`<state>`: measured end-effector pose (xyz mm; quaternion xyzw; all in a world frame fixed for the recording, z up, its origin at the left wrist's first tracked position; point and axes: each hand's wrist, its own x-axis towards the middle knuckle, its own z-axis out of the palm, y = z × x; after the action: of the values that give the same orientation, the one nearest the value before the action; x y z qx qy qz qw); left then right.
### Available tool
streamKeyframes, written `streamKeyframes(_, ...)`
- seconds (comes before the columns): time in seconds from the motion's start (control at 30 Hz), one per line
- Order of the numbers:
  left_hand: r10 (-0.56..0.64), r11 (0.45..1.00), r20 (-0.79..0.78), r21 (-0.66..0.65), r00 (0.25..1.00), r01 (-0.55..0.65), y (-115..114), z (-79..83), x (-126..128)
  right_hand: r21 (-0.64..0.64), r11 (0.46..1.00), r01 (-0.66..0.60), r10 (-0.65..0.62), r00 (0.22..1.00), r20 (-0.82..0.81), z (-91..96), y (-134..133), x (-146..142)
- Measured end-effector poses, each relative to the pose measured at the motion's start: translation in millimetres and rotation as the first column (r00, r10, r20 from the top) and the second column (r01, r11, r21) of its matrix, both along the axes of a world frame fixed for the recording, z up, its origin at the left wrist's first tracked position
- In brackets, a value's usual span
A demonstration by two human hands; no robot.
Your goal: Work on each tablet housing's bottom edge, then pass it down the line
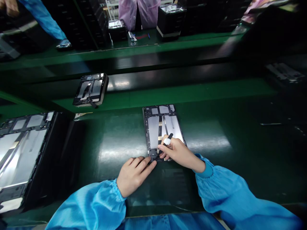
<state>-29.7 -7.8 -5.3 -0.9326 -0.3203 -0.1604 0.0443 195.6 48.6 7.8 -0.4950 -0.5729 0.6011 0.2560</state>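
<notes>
An opened tablet [153,127] lies on the green bench in front of me. Its silver battery panels, black frame and dark ribbon cable [160,127] show. My right hand [176,150] is closed around a slim black stick-like tool [170,136] with a white wrap near its top. The tool leans over the tablet's lower part, and its tip is hard to make out between the fingers. Fingers outstretched, my left hand [135,175] rests flat at the tablet's lower left corner, its fingertips touching the edge.
On the left stands a tall dark stack topped by an opened tablet [24,143]. Farther back sits a smaller tablet stack [90,89]. Across a raised green ledge are black trays [170,19] and a person in a pink garment [140,12]. A blue sleeve [43,19] shows upper left.
</notes>
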Motion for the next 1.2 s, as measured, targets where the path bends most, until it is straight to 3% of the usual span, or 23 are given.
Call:
streamKeyframes(0.2, -0.019, 0.993, 0.053, -0.113, 0.998, 0.025, 8, -2.3, -2, 0.103, 0.991, 0.084, -0.089, 0.995, 0.047, 2.6, -8, 20)
streamKeyframes(0.47, -0.003, 0.988, 0.117, -0.153, 0.993, 0.021, 7, -3.9, -2, 0.229, 0.973, 0.015, -0.06, 0.979, 0.193, 3.2, -21, 31)
streamKeyframes(0.87, 0.007, 0.996, 0.074, -0.094, 0.997, 0.0, 6, -7.0, -1, 0.126, 0.987, 0.1, -0.108, 0.992, 0.063, -8.7, -17, 30)
streamKeyframes(1.1, 0.009, 0.997, 0.053, -0.072, 0.999, -0.006, 5, -6.3, -1, 0.231, 0.972, 0.046, -0.084, 0.984, 0.158, -3.6, -19, 30)
streamKeyframes(1.2, 0.007, 0.998, 0.031, -0.066, 0.999, -0.005, 5, -6.1, -1, 0.214, 0.975, 0.063, -0.091, 0.988, 0.123, -4.0, -19, 30)
